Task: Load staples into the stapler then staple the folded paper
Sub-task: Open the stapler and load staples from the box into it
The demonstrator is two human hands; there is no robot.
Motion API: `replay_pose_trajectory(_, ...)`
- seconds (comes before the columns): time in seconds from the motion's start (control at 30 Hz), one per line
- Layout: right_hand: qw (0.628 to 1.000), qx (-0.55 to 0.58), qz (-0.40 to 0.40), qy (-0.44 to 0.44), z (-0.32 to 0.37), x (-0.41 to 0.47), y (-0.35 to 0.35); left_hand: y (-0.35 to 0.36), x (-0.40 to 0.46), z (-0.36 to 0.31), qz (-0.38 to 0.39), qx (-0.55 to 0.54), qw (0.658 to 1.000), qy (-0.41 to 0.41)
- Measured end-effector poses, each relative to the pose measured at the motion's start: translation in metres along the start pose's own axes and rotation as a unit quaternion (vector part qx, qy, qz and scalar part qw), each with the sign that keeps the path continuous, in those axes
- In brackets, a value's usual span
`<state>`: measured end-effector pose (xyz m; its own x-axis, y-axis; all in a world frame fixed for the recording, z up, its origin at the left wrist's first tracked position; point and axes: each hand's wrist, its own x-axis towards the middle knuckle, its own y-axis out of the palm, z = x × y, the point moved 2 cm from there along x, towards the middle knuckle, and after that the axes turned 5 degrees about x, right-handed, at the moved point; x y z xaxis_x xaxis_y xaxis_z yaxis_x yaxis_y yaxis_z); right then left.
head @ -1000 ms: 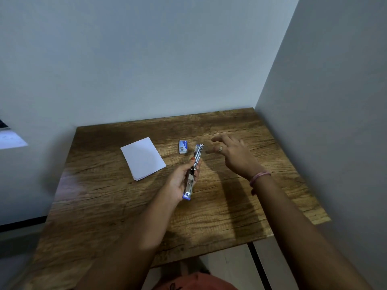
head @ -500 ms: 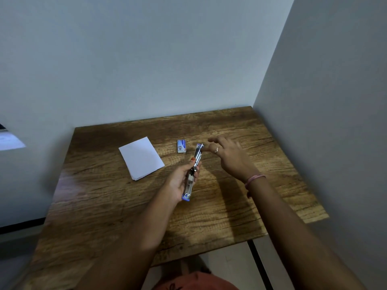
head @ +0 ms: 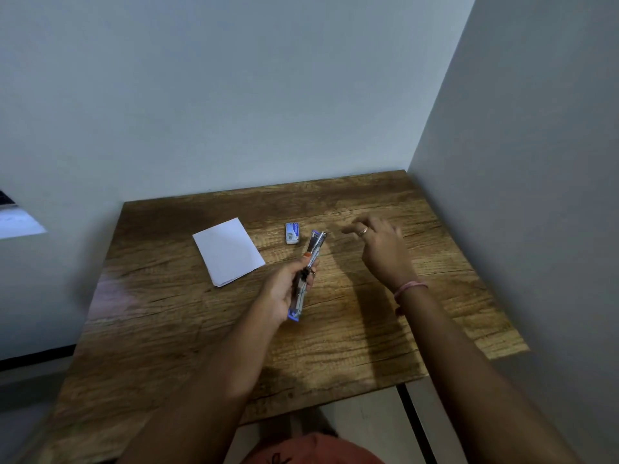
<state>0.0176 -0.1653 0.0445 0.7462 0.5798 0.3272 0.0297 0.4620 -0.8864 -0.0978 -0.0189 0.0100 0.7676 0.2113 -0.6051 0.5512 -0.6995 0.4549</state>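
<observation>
Stapler [head: 307,274] is gripped in the left hand [head: 284,289] above the worktop [head: 351,329], its long axis pointing away toward the staple box [head: 292,233]. The right hand [head: 382,247], nearer its far tip, hovers open and empty. Half a second ago those fingers touched the tip; now they are drawn back rightward. Folded paper [head: 228,251] lies to the left.

From my remote feed, I see a slim silver stapler [head: 310,272] with blue ends, opened out long and held lengthwise above the table, its far tip pointing away and its near blue end toward the camera. Just beyond that tip, a small blue-and-white staple box [head: 292,233] lies flat on the wood. To the left of the box and apart from it, the folded white paper [head: 229,251] lies flat, turned at a slight angle.
</observation>
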Motion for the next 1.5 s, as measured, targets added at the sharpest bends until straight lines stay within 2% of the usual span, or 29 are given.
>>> replay_pose_trajectory(0.13, 0.993, 0.043, 0.062, 0.089, -0.016, -0.006, 0.017, 0.0, 0.002, 0.0, -0.005, 0.018, 0.999, 0.029)
replay_pose_trajectory(0.23, 0.971, 0.081, 0.145, 0.171, -0.032, -0.021, 0.036, -0.003, 0.007, -0.002, -0.068, 0.146, 0.978, 0.134)
replay_pose_trajectory(0.3, 0.965, 0.082, 0.156, 0.196, -0.037, -0.037, 0.05, -0.005, 0.01, -0.004, -0.11, 0.257, 0.94, 0.196)
replay_pose_trajectory(0.4, 0.974, 0.075, 0.107, 0.187, -0.037, -0.049, 0.064, -0.004, 0.012, -0.009, -0.121, 0.392, 0.868, 0.278)
replay_pose_trajectory(0.53, 0.978, 0.041, 0.097, 0.182, -0.038, -0.05, 0.07, 0.005, 0.009, -0.017, -0.12, 0.493, 0.787, 0.35)
replay_pose_trajectory(0.6, 0.979, 0.031, 0.09, 0.18, -0.038, -0.051, 0.072, 0.008, 0.009, -0.021, -0.127, 0.547, 0.733, 0.385)
replay_pose_trajectory(0.7, 0.981, 0.031, 0.082, 0.175, -0.04, -0.052, 0.073, 0.01, 0.015, -0.022, -0.103, 0.672, 0.618, 0.394)
replay_pose_trajectory(0.73, 0.981, 0.032, 0.082, 0.172, -0.04, -0.052, 0.073, 0.01, 0.016, -0.021, -0.092, 0.706, 0.591, 0.379)
replay_pose_trajectory(0.77, 0.982, 0.034, 0.079, 0.168, -0.04, -0.052, 0.073, 0.009, 0.016, -0.02, -0.087, 0.719, 0.585, 0.366)
replay_pose_trajectory(0.9, 0.984, 0.031, 0.07, 0.163, -0.038, -0.052, 0.07, 0.007, 0.013, -0.019, -0.12, 0.655, 0.625, 0.407)
replay_pose_trajectory(1.03, 0.983, 0.028, 0.079, 0.162, -0.037, -0.052, 0.068, 0.003, 0.019, -0.017, -0.107, 0.689, 0.63, 0.342)
replay_pose_trajectory(1.3, 0.976, 0.055, 0.106, 0.181, -0.034, -0.05, 0.063, -0.002, 0.023, -0.017, -0.156, 0.664, 0.663, 0.309)
replay_pose_trajectory(1.33, 0.973, 0.068, 0.115, 0.189, -0.034, -0.048, 0.061, -0.001, 0.021, -0.018, -0.161, 0.64, 0.682, 0.315)
replay_pose_trajectory(1.37, 0.968, 0.089, 0.124, 0.199, -0.034, -0.045, 0.059, 0.0, 0.019, -0.019, -0.163, 0.601, 0.716, 0.316)
replay_pose_trajectory(1.4, 0.961, 0.129, 0.125, 0.21, -0.033, -0.041, 0.055, 0.002, 0.018, -0.02, -0.157, 0.542, 0.768, 0.302)
replay_pose_trajectory(1.43, 0.948, 0.199, 0.111, 0.224, -0.03, -0.035, 0.05, 0.002, 0.017, -0.021, -0.139, 0.461, 0.835, 0.267)
replay_pose_trajectory(1.47, 0.924, 0.291, 0.085, 0.234, -0.025, -0.03, 0.044, 0.004, 0.015, -0.022, -0.108, 0.363, 0.9, 0.216)
replay_pose_trajectory(1.5, 0.893, 0.378, 0.051, 0.241, -0.02, -0.024, 0.038, 0.005, 0.013, -0.022, -0.065, 0.265, 0.948, 0.163)
